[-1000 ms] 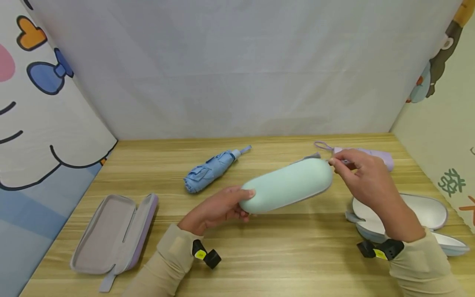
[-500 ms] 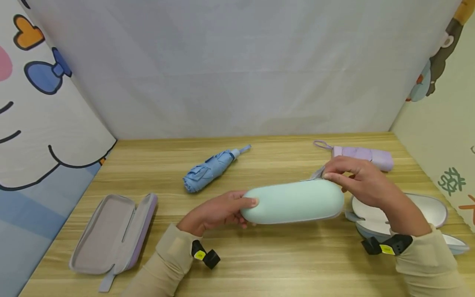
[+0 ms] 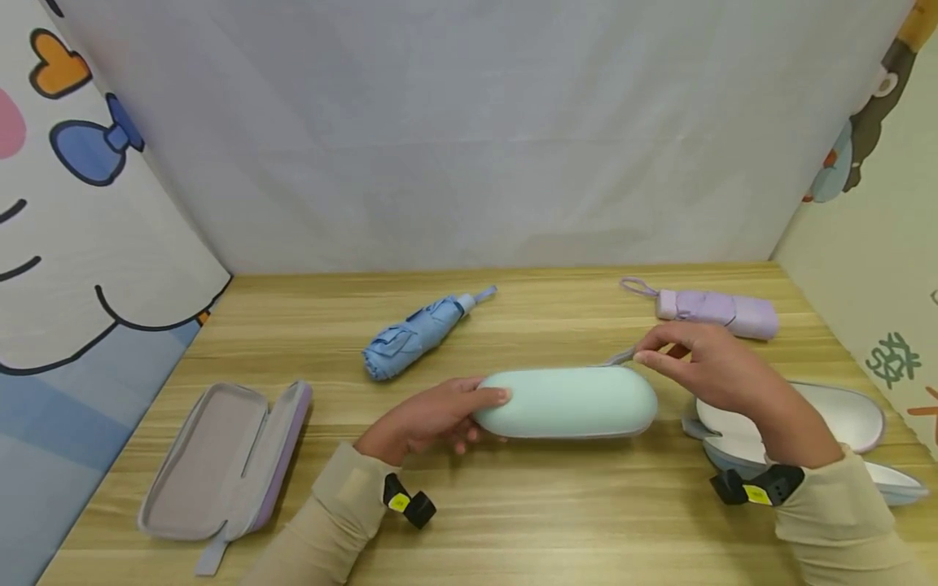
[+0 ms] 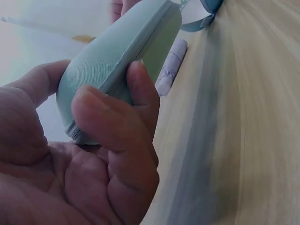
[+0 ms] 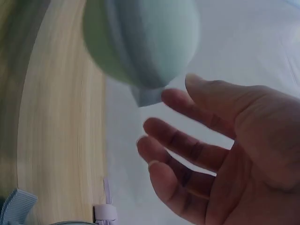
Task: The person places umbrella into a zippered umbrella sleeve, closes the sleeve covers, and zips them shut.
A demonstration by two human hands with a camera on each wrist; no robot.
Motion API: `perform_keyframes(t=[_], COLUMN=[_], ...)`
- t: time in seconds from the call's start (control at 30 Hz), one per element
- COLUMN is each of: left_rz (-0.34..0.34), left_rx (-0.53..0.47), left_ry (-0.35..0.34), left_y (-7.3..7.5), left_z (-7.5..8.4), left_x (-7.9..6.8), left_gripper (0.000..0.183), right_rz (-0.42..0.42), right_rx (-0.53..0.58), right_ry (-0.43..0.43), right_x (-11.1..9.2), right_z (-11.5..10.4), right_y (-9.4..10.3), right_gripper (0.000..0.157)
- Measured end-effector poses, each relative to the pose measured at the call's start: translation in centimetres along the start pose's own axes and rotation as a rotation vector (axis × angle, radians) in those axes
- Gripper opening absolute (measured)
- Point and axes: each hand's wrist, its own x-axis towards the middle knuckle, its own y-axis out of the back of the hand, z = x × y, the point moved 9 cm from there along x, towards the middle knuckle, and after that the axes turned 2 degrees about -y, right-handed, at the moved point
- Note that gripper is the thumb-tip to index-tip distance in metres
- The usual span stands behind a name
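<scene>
A mint-green hard zip case (image 3: 564, 403) is held above the table, closed along its seam. My left hand (image 3: 440, 415) grips its left end, thumb on top and fingers underneath; the left wrist view shows those fingers curled near the zip seam (image 4: 133, 49). At the case's right end, my right hand (image 3: 703, 358) pinches a grey strap (image 3: 620, 356) between thumb and index finger. The right wrist view shows this strap (image 5: 149, 96) at the tip of the index finger, the other fingers loosely bent.
A folded blue umbrella (image 3: 414, 338) and a folded lilac umbrella (image 3: 718, 313) lie toward the back of the wooden table (image 3: 542, 521). An opened lilac-grey case (image 3: 201, 468) lies at left. Another opened case, white inside (image 3: 843, 411), lies at right, partly behind my right forearm.
The mint case has come down and levelled out from its tilt. My right hand has shifted from the case's tip to the grey strap on its far edge. The left hand keeps its hold.
</scene>
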Motion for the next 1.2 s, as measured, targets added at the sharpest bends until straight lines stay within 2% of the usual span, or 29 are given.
perform_keyframes(t=[0.1,0.2,0.37,0.47,0.53,0.7,0.9,1.07,1.2], left_rz=[0.038,0.064,0.076,0.084,0.089,0.122,0.236,0.285,0.279], left_rx=[0.003,0.007,0.02,0.034,0.037,0.035,0.048,0.024,0.032], left_ry=[0.008,0.007,-0.002,-0.005,-0.005,-0.011,-0.039,-0.043,-0.039], left_y=[0.4,0.8,1.1,1.2,1.3,1.7,2.6,2.9,2.8], left_z=[-0.4,-0.6,-0.5,-0.6,-0.7,-0.8,-0.5,-0.2,0.0], left_x=[0.3,0.5,0.5,0.6,0.6,0.8,0.8,0.8,0.7], left_gripper=[0.057,0.058,0.059,0.059,0.059,0.059,0.06,0.058,0.06], right_rz=[-0.041,-0.089,-0.113,-0.141,-0.168,-0.17,-0.054,0.002,0.03], right_rx=[0.015,0.022,-0.031,-0.038,-0.048,-0.114,-0.178,-0.189,-0.202], right_ry=[-0.054,-0.064,0.027,0.066,0.058,0.037,0.022,-0.065,-0.157], right_x=[0.1,0.2,0.8,1.0,1.0,1.0,1.4,1.6,1.9], right_z=[-0.1,-0.9,-2.3,-2.5,-2.4,-2.6,-2.8,-1.9,-0.7], right_y=[-0.8,-1.9,-4.4,-5.9,-6.7,-7.8,-7.5,-7.0,-6.7], right_gripper=[0.012,0.035,0.074,0.086,0.091,0.091,0.075,0.075,0.073])
